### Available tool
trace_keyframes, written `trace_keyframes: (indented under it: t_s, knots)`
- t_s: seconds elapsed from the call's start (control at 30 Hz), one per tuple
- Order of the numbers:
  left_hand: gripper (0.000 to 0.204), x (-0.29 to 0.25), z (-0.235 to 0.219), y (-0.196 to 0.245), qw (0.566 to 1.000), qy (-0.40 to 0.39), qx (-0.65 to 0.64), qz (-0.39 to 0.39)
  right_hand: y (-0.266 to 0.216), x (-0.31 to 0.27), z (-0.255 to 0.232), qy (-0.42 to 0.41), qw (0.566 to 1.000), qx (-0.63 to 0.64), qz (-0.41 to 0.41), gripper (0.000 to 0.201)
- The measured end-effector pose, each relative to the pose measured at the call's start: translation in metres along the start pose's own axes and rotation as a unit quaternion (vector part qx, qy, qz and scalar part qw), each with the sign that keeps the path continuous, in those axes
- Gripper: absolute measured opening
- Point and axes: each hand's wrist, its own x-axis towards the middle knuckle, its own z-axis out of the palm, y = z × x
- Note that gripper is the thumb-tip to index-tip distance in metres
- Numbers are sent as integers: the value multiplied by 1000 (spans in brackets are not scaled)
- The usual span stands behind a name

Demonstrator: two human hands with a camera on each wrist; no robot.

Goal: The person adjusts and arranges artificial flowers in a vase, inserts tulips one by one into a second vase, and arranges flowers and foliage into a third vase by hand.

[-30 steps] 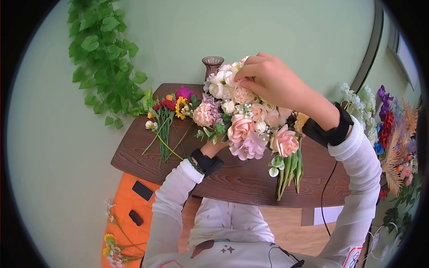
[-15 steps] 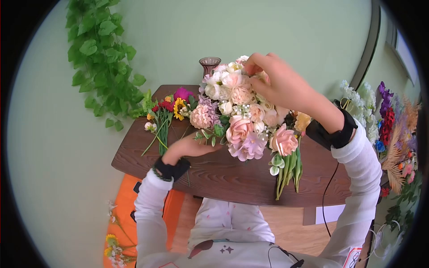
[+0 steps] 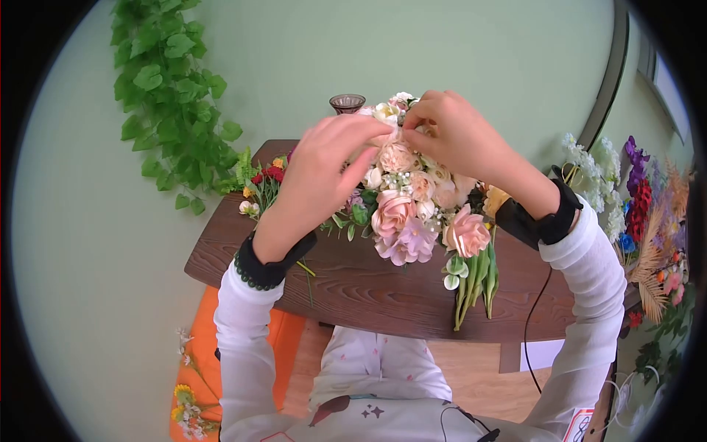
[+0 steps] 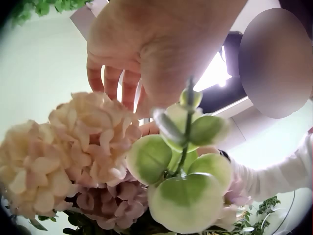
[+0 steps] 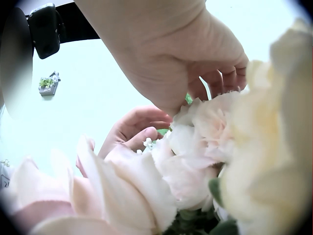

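Observation:
A full arrangement of pink, white and lilac flowers (image 3: 398, 214) stands on the dark wooden table (image 3: 353, 295). Over its top, my right hand (image 3: 456, 132) bends its fingers and thumb around a pale pink flower (image 5: 213, 125), as the right wrist view shows. My left hand (image 3: 320, 169) reaches over the left side, fingers long and thumb apart, fingertips close to the right hand's. Below the left palm, the left wrist view has a cream-pink hydrangea (image 4: 93, 137) and a green-and-white leaf sprig (image 4: 188, 191). The left fingertips are partly hidden behind flowers there.
A glass vase (image 3: 347, 102) stands behind the arrangement. Red flowers (image 3: 272, 174) lie at the table's left. Green stems (image 3: 479, 287) hang at the front right. An ivy garland (image 3: 166, 96) hangs on the left wall, with more flowers (image 3: 639, 210) at the right.
My left hand has come out from beside the arrangement's lower left and risen over its top, near the right hand. The right hand stays at the top flowers, shifting slightly.

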Motion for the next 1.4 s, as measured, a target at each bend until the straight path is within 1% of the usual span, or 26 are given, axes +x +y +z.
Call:
trace_keyframes:
  t_s: [0.03,0.07,0.13,0.17,0.23,0.33,0.47,0.53,0.67,0.73,0.87,0.93,0.97,1.03,1.07,1.13,1.17,1.2,1.27,1.33,1.4]
  knots:
    - [22,2,5,-1,1000,-9,-2,-2,-1,1,0,-14,1000,14,25,11]
    - [22,3,8,-2,1000,-10,-3,-2,0,0,0,-13,999,14,26,11]
    - [19,2,14,-5,998,-32,-40,-26,2,-1,4,18,1000,0,4,9]
    - [19,2,14,-5,998,-33,-41,-25,4,-2,6,19,1000,0,5,9]
    - [14,-2,12,-6,997,-21,-48,-51,7,-4,11,62,997,-28,-33,7]
    - [12,-5,14,-9,999,-11,-37,-35,2,-5,10,55,998,-8,-20,7]
    - [12,-5,10,-9,998,-25,-41,-46,-2,-6,9,43,999,-2,-11,7]
    - [12,-5,9,-8,998,-37,-18,-54,-6,-6,7,28,999,21,35,8]
    - [8,-6,11,-7,999,-19,4,-27,-7,-9,7,30,999,6,20,10]
    - [11,-7,9,-5,999,-41,22,-12,-9,-10,8,48,999,-3,7,12]
    - [13,-6,10,0,998,-34,44,-11,-9,-7,7,39,999,4,12,11]
    - [17,-6,6,4,997,-51,35,-35,-7,-6,2,-15,998,28,47,13]
    - [17,-7,5,3,997,-47,38,-38,-5,-6,0,-18,999,27,42,13]
    - [21,-11,3,0,994,-55,-22,-87,-2,-7,-3,44,995,91,23,19]
    - [21,-12,1,0,994,-50,-20,-92,-3,-7,-9,38,995,90,16,19]
    - [23,-12,-4,-3,998,-26,-23,-56,-8,-11,-25,-32,987,101,117,21]
    - [23,-13,-6,-5,998,-21,-21,-60,-4,-15,-28,-16,989,111,98,22]
    - [22,-14,-8,-9,998,-8,-21,-60,-2,-18,-32,-20,989,109,94,22]
    - [22,-17,-12,-17,998,10,-21,-64,1,-24,-43,30,992,86,91,24]
    - [21,-21,-17,-26,996,-15,-39,-85,9,-29,-57,32,991,87,92,25]
    - [20,-27,-17,-32,994,-16,-36,-106,14,-32,-68,32,991,90,92,25]
